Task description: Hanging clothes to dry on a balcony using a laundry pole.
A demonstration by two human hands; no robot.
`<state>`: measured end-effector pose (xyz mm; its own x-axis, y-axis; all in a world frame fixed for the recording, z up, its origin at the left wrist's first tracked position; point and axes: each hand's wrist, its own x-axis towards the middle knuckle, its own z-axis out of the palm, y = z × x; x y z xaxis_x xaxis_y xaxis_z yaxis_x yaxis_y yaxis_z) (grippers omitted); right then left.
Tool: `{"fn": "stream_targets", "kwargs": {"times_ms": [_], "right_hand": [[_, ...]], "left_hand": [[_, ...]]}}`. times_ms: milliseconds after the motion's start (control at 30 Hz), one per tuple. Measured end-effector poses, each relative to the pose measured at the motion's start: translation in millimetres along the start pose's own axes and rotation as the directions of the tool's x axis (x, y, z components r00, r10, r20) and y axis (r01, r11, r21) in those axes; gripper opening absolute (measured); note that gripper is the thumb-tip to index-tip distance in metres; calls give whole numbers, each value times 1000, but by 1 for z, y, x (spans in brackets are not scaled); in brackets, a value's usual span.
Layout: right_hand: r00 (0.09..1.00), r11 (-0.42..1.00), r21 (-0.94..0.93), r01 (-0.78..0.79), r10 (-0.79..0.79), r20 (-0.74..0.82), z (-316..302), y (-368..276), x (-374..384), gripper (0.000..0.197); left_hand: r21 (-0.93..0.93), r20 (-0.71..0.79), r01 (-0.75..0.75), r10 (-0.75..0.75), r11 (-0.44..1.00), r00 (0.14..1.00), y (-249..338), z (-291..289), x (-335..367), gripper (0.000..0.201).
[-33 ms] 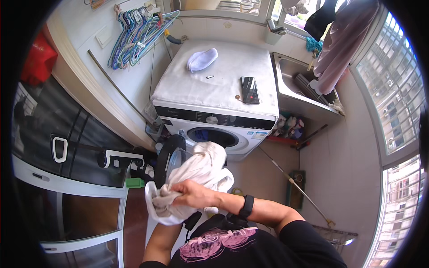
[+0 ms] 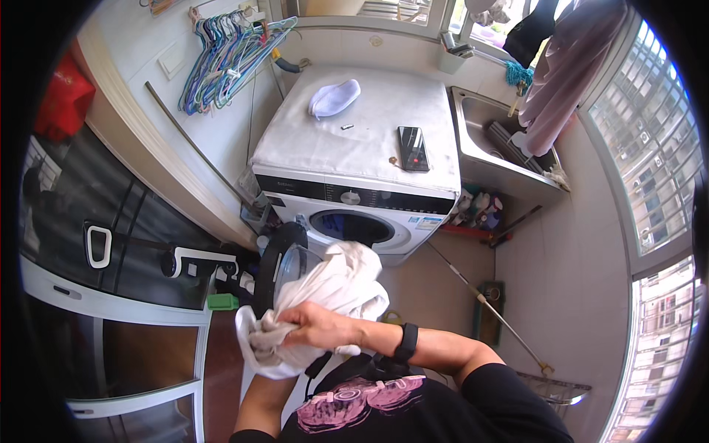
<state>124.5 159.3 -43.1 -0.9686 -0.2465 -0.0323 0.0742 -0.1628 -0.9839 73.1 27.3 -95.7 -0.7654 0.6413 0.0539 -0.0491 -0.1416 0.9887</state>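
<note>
A bunched white and beige cloth (image 2: 341,277), probably a garment, hangs in front of my body. My right hand (image 2: 319,326) is closed on its near left part, with the fingers curled into the folds. My left forearm (image 2: 262,404) rises from the lower edge and goes under the cloth, which hides my left hand. Just beyond the bundle stands a white front-loading washing machine (image 2: 295,193) with its round door (image 2: 284,258) swung out to the left. Dark blue fabric (image 2: 338,223) shows inside the drum. The cloth covers part of the door.
On the machine's covered top lie a pale lavender pad-like item (image 2: 334,100) and a black phone (image 2: 413,149). Many hangers (image 2: 225,63) hang at the upper left. A sink (image 2: 480,111) is at the right, with a long pole (image 2: 484,299) leaning below it.
The cloth's upper part has shifted slightly right and down, and its folds spread differently. My right hand stays gripped on it, nearly in place.
</note>
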Motion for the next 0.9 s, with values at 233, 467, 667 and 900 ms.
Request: {"fn": "stream_targets", "kwargs": {"times_ms": [233,467,667,900], "right_hand": [[963,983,-162,83,-38,266,23,-25,-4,16],[840,909,-363,-205,-26,-541,-57,-42,-38,24],[370,993,14,120,-31,-928,-146,-46,-128,16],[192,930,-156,333,-229,-954,-145,-103,-210,16]], "left_hand": [[-44,-47,9,-11,999,999,7,-12,-13,33],[5,90,3,-3,1000,996,-14,27,37,33],[249,157,139,-182,958,971,-17,-51,-3,32],[680,-365,491,-329,544,871,47,-288,-81,28]]}}
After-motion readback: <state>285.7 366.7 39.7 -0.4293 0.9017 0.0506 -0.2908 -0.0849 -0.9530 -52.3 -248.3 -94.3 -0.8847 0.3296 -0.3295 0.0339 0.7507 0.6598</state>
